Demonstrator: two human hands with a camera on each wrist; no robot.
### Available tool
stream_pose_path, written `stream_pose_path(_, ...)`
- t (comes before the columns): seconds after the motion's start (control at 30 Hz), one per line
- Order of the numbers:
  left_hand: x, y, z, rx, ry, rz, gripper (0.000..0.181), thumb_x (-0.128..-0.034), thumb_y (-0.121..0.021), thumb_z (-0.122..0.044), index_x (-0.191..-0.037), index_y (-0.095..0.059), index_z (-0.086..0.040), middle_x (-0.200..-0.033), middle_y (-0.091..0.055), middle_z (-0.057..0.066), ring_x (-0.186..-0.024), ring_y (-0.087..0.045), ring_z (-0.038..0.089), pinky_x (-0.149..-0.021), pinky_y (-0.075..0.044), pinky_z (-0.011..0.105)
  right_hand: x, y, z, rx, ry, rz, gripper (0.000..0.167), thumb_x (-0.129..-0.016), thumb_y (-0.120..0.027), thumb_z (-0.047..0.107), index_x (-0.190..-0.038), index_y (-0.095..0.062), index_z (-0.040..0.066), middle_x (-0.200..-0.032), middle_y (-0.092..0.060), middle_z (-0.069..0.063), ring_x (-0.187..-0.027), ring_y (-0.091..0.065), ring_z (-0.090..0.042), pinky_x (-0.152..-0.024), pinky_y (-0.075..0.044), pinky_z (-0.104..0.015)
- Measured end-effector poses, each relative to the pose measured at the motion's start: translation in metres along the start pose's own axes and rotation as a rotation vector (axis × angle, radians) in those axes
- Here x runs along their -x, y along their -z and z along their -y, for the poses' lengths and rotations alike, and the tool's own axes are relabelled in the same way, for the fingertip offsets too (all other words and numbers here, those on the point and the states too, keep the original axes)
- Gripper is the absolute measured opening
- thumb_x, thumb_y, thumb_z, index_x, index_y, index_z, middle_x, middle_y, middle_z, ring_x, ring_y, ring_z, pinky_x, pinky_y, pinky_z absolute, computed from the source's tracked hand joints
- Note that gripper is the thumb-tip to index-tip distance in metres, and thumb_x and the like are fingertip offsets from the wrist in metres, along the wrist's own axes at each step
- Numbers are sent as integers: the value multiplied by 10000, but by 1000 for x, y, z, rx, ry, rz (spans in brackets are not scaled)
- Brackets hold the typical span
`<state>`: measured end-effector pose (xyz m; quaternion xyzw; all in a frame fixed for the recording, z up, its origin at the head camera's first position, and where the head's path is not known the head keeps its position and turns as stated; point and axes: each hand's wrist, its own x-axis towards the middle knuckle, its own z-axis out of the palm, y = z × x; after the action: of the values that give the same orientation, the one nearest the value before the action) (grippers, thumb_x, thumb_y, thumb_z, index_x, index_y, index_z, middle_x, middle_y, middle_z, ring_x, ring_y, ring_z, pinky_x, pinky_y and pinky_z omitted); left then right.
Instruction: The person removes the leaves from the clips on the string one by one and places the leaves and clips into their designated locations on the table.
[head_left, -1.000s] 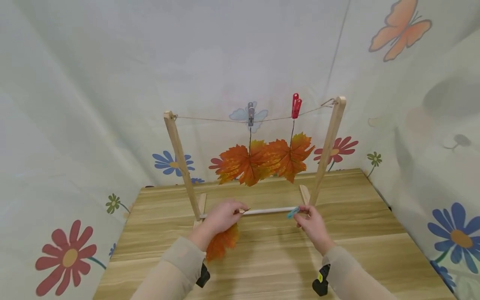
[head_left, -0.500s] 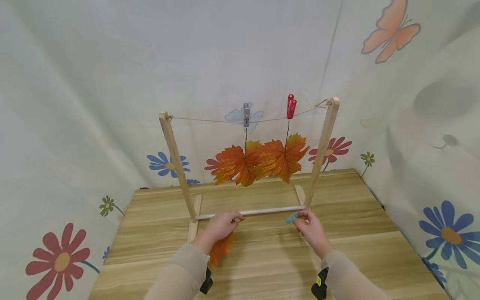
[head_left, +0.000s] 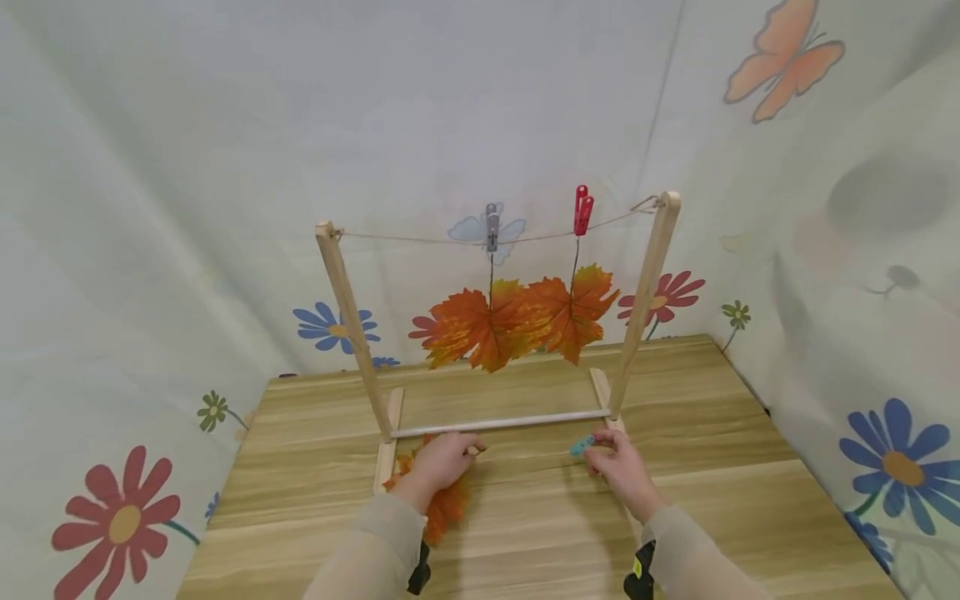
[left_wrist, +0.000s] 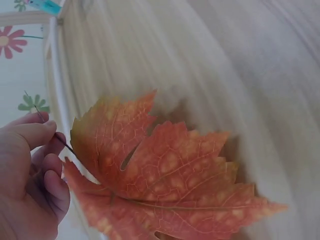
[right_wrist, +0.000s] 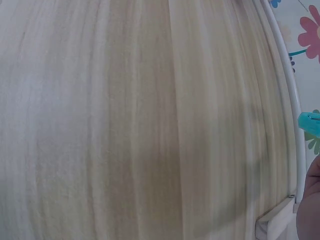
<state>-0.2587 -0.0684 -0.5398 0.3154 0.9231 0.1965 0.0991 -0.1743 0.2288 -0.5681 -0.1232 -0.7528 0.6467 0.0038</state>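
Note:
In the head view my left hand [head_left: 444, 460] pinches the thin dark stem of an orange artificial maple leaf [left_wrist: 165, 180], whose blade spreads below the hand over the table. The left wrist view shows the stem between thumb and fingertips. My right hand [head_left: 621, 468] pinches a turquoise clothespin [head_left: 582, 445] at the right, in front of the rack's white rod; only its tip [right_wrist: 310, 123] shows in the right wrist view. Beyond both hands, a grey clothespin [head_left: 492, 228] and a red clothespin [head_left: 582, 212] each hold a leaf by its stem on the string [head_left: 405, 239].
The rack has a left wooden post [head_left: 352, 325], a right wooden post [head_left: 647, 300] and a white rod [head_left: 517, 421] low between them. It stands on a wood-grain table [head_left: 540, 533]. A flower-printed cloth [head_left: 225, 167] hangs behind and at the sides.
Both hands have come slightly down and nearer, away from the white rod, still holding leaf and clothespin. More of the held leaf shows beside the left hand. The head view has shifted slightly.

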Motion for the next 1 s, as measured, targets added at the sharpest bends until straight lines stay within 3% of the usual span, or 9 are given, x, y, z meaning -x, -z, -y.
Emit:
stream_pose_path(0.23, 1, -20, -2, -47, 47, -53, 245, -884, -623, -101, -1090, -698, -209, -1070, -667, 17, -946, -629, 220, -682, -512, 378, 2, 2, -10, 18, -15, 24, 459, -906, -612, 134, -1286, -408, -23, -1239, -484, -234, -825, -608, -287, -687, -491, -341)
stream_pose_path(0.43, 7, -28, 0, -85, 72, -112, 232, -851, -651, -98, -1033, -709, -229, -1008, -647, 42, -852, -637, 252, -584, -494, 380, 3, 2, -17, 54, 5, 37, 487, -910, -609, 130, -1341, -439, -19, -1232, -512, -222, -804, -608, -282, -667, -493, -335)
stream_pose_path(0.77, 11, -34, 5, -91, 94, -91, 196, -883, -638, -136, -1034, -703, -244, -976, -629, 11, -825, -621, 217, -587, -492, 364, 2, -1, -28, 13, 23, 63, 438, -888, -605, 21, -1292, -475, -85, -1218, -526, -244, -704, -603, -233, -644, -515, -303)
stream_pose_path(1.0, 8, -42, 3, -64, 76, -132, 187, -868, -644, -111, -1009, -720, -209, -949, -630, 24, -819, -620, 216, -615, -502, 363, 2, 2, -36, 110, -4, 4, 412, -865, -628, 5, -1254, -520, -74, -1108, -583, -192, -748, -595, -213, -616, -515, -294)
